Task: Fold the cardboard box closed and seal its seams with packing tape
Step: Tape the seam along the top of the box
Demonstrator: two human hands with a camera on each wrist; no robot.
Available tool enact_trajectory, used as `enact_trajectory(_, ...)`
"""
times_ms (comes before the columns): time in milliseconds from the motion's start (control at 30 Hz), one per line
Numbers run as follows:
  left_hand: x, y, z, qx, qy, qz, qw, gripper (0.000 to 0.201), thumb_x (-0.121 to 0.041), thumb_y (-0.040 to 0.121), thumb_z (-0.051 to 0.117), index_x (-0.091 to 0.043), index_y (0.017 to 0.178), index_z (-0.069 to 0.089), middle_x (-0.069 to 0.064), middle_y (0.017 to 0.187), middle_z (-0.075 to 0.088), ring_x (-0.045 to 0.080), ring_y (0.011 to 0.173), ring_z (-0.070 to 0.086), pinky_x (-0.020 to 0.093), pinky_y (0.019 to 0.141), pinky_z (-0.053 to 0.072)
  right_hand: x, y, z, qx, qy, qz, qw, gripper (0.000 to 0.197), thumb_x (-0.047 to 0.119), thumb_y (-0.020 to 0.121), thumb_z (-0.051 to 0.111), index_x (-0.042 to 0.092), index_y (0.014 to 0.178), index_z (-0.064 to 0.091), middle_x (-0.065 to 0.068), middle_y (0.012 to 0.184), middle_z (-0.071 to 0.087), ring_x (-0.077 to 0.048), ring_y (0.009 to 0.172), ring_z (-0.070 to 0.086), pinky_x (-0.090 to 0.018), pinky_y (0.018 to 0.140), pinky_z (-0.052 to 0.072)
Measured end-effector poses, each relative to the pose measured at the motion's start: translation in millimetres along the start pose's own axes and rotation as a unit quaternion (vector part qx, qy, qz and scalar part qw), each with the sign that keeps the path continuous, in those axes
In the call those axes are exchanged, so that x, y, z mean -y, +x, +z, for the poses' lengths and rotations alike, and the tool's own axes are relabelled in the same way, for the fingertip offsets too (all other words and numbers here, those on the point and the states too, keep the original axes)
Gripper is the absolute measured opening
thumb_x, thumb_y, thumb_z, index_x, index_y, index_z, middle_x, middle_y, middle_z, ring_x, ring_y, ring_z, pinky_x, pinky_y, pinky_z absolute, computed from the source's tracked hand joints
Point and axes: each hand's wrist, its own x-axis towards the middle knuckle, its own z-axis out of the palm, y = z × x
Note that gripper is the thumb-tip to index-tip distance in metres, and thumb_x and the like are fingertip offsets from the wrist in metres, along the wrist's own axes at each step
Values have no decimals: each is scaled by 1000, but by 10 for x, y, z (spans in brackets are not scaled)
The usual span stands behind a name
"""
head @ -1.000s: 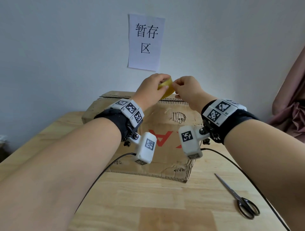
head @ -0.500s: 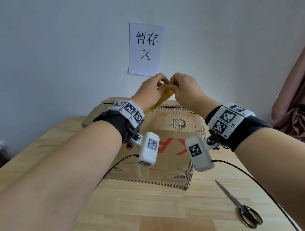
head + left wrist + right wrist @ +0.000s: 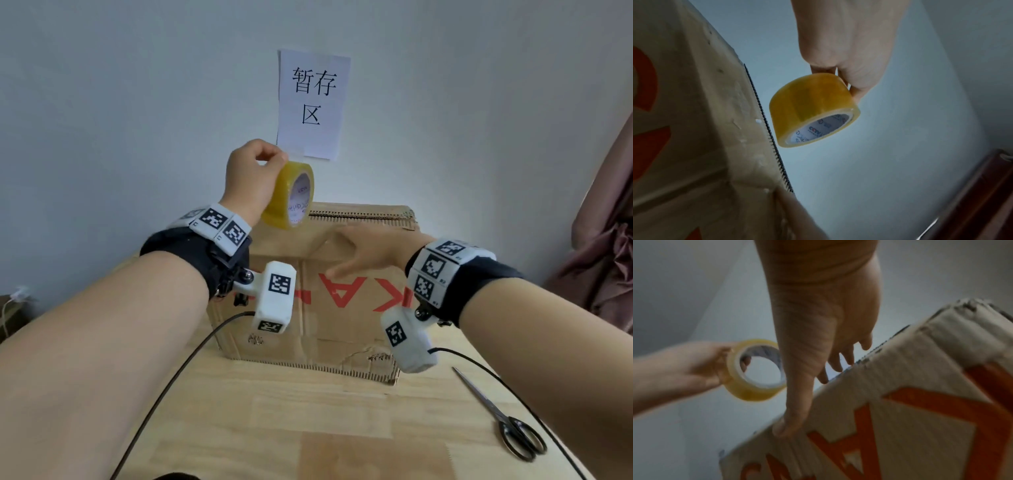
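A brown cardboard box (image 3: 342,318) with red letters stands on the wooden table, its top flaps folded down. My left hand (image 3: 250,178) grips a yellowish roll of packing tape (image 3: 291,195) in the air above the box's far left corner; the tape roll (image 3: 812,108) shows a white printed core, and a finger passes through the roll (image 3: 754,369). My right hand (image 3: 370,257) lies over the box's near top edge with fingers straight and spread. Its thumb (image 3: 789,423) touches the front face of the box (image 3: 900,418), while the fingers reach over the top.
Black-handled scissors (image 3: 507,421) lie on the wooden table (image 3: 308,428) at the front right. A paper sign (image 3: 313,102) hangs on the wall behind the box. Pink fabric (image 3: 603,260) hangs at the right edge. Cables run from both wrist cameras.
Both hands were together at the roll above the box. Now my right hand has let go and dropped onto the box, while my left hand holds the roll alone.
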Motion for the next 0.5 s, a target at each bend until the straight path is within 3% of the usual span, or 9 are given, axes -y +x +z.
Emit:
enact_trajectory(33,-5,-7,-24,-7,-5,-7,1000,9,-18,90,59,-11,92,64,-6,88,59,10,87,55,20,80,45,31,13,70,4,-32,-9,999,93,69,73,61,27,148,27,5,150,33,-22,134,36,-48,112,28)
enact_trajectory(133,-6,-50,-61,-23,-27,-38,999,11,-18,89,59,-9,92,64,-6,83,59,12,84,55,20,78,47,48,21,144,-25,-42,-13,999,77,49,75,71,36,141,34,8,133,52,-21,115,53,-43,98,44)
enact_trajectory(300,68,-131,-67,-30,-51,-71,996,10,-21,89,61,-11,91,63,-7,79,57,10,78,54,23,74,48,-117,-93,60,-22,-24,9,999,64,29,80,73,32,137,44,4,120,60,-21,104,57,-39,94,47)
enact_trajectory(400,94,-137,-81,-23,-56,-70,996,15,-23,89,62,-9,93,65,-3,83,60,13,81,56,27,78,50,-329,-102,48,-17,-33,29,999,68,25,80,73,35,139,41,5,124,59,-19,105,56,-35,93,45)
enact_trajectory(500,81,-133,-81,-24,-67,-72,995,16,-23,87,63,-8,92,66,-2,84,61,14,82,56,30,80,51,-459,-161,-34,-13,-83,41,996,66,13,85,64,29,144,37,2,129,56,-19,108,55,-27,84,41)
